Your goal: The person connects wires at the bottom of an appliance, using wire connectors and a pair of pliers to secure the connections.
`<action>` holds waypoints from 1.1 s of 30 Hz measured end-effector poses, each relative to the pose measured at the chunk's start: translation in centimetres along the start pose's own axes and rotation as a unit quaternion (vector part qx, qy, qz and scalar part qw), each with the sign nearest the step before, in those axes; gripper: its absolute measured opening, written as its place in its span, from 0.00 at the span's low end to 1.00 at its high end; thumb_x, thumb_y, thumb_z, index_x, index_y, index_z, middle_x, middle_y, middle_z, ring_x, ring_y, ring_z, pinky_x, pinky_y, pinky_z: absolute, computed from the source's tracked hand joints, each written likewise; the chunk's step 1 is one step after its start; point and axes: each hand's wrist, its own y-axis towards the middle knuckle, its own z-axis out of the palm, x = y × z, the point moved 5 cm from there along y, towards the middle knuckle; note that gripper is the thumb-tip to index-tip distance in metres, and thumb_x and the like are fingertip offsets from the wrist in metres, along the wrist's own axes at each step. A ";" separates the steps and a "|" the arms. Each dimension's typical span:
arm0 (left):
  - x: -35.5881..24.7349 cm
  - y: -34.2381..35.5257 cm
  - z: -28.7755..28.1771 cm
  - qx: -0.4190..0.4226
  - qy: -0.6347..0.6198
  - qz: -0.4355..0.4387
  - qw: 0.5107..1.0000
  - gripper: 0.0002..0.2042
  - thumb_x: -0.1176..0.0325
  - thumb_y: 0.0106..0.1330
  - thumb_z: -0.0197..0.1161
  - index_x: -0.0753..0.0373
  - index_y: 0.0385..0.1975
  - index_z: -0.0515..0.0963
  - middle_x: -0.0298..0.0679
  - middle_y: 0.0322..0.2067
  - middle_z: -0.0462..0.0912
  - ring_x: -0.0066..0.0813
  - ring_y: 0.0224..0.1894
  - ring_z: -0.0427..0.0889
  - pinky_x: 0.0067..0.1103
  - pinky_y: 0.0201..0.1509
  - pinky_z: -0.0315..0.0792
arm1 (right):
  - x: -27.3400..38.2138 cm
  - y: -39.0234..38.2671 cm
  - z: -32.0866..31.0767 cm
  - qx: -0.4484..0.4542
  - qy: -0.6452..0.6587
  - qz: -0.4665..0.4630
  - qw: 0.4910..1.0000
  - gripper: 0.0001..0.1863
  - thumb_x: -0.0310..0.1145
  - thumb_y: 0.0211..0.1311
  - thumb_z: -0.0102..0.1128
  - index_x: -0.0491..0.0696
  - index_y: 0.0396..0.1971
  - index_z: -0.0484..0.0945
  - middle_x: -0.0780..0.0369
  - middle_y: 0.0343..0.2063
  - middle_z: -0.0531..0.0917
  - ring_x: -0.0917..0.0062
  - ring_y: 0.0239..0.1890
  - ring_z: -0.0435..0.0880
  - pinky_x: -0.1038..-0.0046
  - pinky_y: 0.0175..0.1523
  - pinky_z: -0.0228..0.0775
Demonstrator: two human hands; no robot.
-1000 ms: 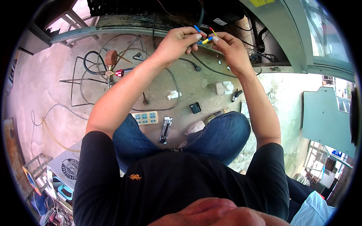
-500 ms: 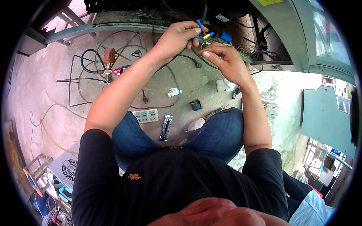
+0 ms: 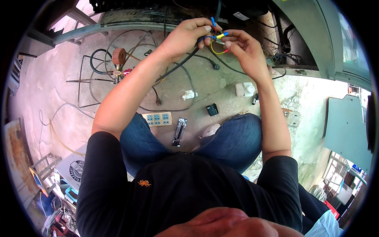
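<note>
At the top centre, beside the dark underside of an open cabinet, my left hand [image 3: 188, 38] is closed round a bunch of wires. A black cable [image 3: 179, 65] runs down out of it. From this bunch stick up a wire with a blue connector [image 3: 213, 21] and one with a yellow-and-blue connector [image 3: 222, 35]. My right hand [image 3: 249, 53] is bent close by, thumb and fingers pinched at a curved yellow-green wire [image 3: 213, 49] with a red end. Its fingertips almost meet the yellow-and-blue connector, and the exact contact is partly hidden.
On the floor are a gauge with brass valve [image 3: 118, 59], a power strip [image 3: 158, 118], a silver packet [image 3: 179, 132], a small black box [image 3: 212, 109], a white plug-like piece [image 3: 245, 89] and loose cables. The metal cabinet frame [image 3: 316, 43] borders the right.
My right hand has moved up and nearer the left one, its fingers by the yellow-and-blue connector. The yellow-green wire's red end now shows. The blue cylinder behind is no longer visible.
</note>
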 end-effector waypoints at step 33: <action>-0.4 -1.1 2.7 0.045 0.251 0.150 0.955 0.12 0.69 0.76 0.58 0.67 0.52 0.81 0.31 0.32 0.77 0.19 0.32 0.76 0.19 0.37 0.74 | 3.7 -0.7 -0.8 -0.080 -0.121 -0.134 0.980 0.09 0.32 0.63 0.73 0.41 0.35 0.87 0.64 0.30 0.86 0.82 0.36 0.84 0.77 0.44 0.75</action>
